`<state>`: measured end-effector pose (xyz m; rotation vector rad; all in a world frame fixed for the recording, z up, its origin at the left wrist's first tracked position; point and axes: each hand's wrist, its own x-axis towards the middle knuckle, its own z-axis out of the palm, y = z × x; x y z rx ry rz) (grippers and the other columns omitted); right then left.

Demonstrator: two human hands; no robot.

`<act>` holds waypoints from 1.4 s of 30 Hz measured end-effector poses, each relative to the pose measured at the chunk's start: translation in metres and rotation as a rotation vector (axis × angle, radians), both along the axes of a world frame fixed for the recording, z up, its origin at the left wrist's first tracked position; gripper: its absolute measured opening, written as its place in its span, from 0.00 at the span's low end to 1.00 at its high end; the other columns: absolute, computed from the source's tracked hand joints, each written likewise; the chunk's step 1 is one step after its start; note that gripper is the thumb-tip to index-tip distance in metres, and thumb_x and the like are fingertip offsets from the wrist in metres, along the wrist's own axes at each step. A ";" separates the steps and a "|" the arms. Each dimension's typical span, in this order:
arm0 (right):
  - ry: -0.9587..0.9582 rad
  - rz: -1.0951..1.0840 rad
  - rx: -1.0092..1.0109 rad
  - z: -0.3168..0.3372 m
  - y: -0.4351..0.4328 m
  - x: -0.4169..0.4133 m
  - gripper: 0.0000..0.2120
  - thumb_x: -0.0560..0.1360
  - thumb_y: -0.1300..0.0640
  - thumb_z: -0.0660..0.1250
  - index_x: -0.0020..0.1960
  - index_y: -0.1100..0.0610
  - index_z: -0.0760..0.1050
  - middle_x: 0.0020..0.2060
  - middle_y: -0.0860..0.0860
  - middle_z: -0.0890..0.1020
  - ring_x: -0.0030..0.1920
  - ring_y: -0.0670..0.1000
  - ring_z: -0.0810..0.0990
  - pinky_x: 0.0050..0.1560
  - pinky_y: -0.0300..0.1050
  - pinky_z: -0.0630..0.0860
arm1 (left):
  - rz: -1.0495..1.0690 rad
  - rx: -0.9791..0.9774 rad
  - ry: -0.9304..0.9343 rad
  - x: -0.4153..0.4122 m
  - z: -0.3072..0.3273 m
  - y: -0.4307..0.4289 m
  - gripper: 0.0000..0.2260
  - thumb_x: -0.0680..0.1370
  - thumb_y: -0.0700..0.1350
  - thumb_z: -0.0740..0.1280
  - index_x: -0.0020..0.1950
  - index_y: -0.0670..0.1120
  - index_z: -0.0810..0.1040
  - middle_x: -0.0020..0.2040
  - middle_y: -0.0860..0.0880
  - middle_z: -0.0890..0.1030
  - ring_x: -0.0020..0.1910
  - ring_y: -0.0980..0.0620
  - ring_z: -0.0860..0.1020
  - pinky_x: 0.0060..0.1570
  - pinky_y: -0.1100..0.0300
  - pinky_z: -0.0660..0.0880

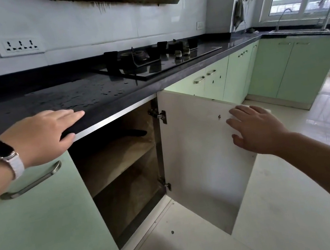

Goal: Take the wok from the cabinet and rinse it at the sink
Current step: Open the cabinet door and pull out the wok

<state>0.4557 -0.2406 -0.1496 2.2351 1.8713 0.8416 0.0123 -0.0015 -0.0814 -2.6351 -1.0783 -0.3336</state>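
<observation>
Dark countertop, cabinet door open, wok handle on upper shelf between my hands, left hand flat on counter edge, right hand spread on door, neither gripping.

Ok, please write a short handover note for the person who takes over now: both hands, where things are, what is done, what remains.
Left hand: flat on the countertop edge, holding nothing.
Right hand: open, on the inner face of the cabinet door, near its free edge.
Done: door swung open.
Wok: only a dark handle shows on the upper shelf; pan body hidden.
Left: take the wok out, carry it to the sink at the far right under the window, rinse.
</observation>
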 end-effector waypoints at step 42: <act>0.970 0.097 -0.185 -0.100 0.318 -0.135 0.22 0.79 0.48 0.68 0.70 0.54 0.70 0.53 0.51 0.77 0.50 0.54 0.78 0.49 0.48 0.75 | -0.117 0.202 -0.005 -0.001 -0.008 0.018 0.25 0.78 0.48 0.64 0.76 0.51 0.68 0.66 0.48 0.78 0.61 0.41 0.76 0.47 0.46 0.79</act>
